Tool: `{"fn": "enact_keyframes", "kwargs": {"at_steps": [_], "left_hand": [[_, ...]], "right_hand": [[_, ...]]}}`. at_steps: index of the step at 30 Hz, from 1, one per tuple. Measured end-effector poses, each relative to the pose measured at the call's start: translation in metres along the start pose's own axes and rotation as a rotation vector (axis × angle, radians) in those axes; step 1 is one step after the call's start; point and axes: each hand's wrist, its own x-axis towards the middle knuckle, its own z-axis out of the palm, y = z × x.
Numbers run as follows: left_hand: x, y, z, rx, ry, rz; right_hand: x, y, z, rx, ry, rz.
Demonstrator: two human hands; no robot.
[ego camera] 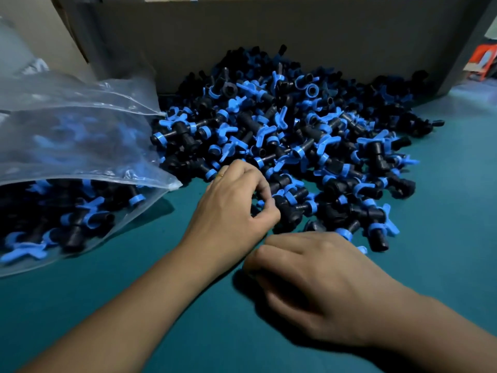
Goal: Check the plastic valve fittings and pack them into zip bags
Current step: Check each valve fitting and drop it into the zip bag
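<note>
Head view looks down on a teal green work mat (188, 305), with a big loose heap of black plastic valve fittings with blue butterfly handles (295, 135) filling the centre and right of the frame, against a brown cardboard wall (242, 36) across the top. At the left edge lies a clear plastic zip bag (80, 146), its mouth gaping toward the heap and already partly filled with fittings.

At the near rim of the heap, the left hand (234, 208) has its fingers curled in, thumb and fingertips pinching at one black fitting (286, 211). The right hand (317, 278) sits low and right of centre, knuckles up and fingers curled under; whether it holds anything cannot be told, as the palm is hidden.

Risks from here, as I judge them: the handles tangle, so lifting one fitting may drag neighbours off the heap and across the mat. A hurried pinch could let a faulty piece pass unchecked. The bag's slack mouth lies flat, so fittings already inside could spill back out if it is nudged.
</note>
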Motion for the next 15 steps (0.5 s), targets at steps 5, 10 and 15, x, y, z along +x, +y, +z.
{"fn": "enact_keyframes", "kwargs": {"at_steps": [5,10,15], "left_hand": [[-0.001,0.005,-0.001,0.122,-0.075,0.032],[-0.001,-0.004,-0.004,0.193,-0.129,0.122],[-0.002,-0.018,0.002,0.046,0.075,0.022]], "right_hand": [[-0.004,0.017,-0.006,-0.061,0.033,0.131],[-0.008,0.022,-0.011,0.033,0.19,0.166],[-0.008,0.028,-0.016,0.076,0.432,0.288]]}}
